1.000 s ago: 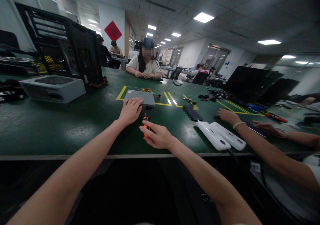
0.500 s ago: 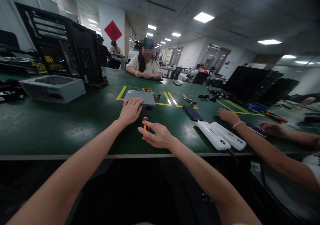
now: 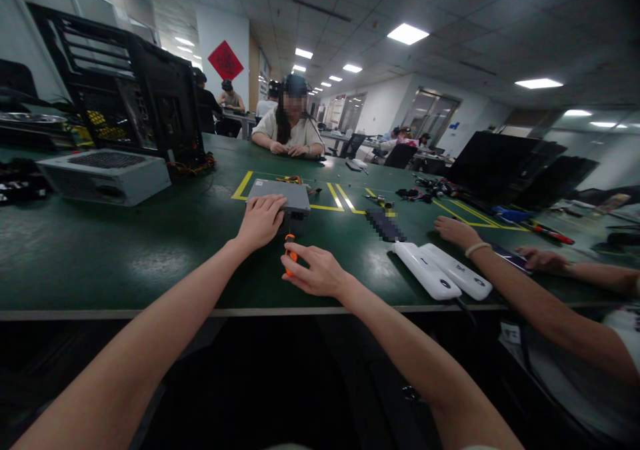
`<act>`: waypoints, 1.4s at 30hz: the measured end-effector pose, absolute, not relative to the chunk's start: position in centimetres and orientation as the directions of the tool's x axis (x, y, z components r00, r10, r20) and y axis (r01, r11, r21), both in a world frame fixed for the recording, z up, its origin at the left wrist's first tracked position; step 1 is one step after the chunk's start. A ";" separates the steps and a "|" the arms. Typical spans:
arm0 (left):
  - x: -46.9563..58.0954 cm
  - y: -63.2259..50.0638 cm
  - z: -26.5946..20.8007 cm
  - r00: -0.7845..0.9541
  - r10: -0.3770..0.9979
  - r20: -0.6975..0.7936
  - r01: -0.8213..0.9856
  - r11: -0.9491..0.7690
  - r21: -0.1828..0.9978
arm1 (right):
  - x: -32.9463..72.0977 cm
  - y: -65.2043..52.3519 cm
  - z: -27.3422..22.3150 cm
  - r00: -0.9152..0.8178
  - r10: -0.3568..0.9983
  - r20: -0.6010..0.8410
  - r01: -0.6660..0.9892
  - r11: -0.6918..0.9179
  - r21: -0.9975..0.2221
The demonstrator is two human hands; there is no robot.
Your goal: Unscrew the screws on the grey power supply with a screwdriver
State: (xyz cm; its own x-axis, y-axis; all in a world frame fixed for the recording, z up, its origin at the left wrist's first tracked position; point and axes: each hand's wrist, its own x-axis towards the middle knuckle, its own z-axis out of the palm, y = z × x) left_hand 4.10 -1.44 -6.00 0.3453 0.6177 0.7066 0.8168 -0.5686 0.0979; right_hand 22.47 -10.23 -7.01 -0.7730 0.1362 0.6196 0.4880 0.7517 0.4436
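Observation:
A grey metal power supply [image 3: 295, 197] lies on the green table in front of me, its socket side facing me and coloured cables behind it. My left hand [image 3: 263, 220] holds the near left part of it, fingers bent over the top and thumb by the front face. In my right hand [image 3: 317, 270] is a screwdriver [image 3: 291, 255] with an orange and black handle, pinched between thumb and fingers. Its thin shaft points at the socket side of the power supply; whether the tip touches a screw is too small to tell.
A second power supply [image 3: 107, 175] and a black computer case [image 3: 125, 97] stand at left. To the right lie white handheld devices [image 3: 433, 273], a dark pixelated object [image 3: 384, 225] and a co-worker's hand [image 3: 456, 232]. Another person [image 3: 293, 127] sits opposite.
My right thumb and fingers have shifted a little on the screwdriver handle, which now stands at a slightly different angle. My left hand and the power supply have stayed in place.

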 end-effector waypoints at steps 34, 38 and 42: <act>4.2 -1.5 -6.0 0.346 0.619 0.705 0.824 -0.560 0.088 | 22.2 -8.9 -6.6 -0.602 0.129 0.788 0.594 0.732 0.334; 4.3 -1.7 -5.8 0.341 0.635 0.693 0.837 -0.541 0.083 | 22.9 -9.1 -6.8 -0.631 0.127 0.765 0.574 0.740 0.350; 4.3 -1.7 -5.8 0.344 0.637 0.690 0.837 -0.541 0.082 | 22.9 -9.1 -6.6 -0.610 0.106 0.785 0.610 0.695 0.380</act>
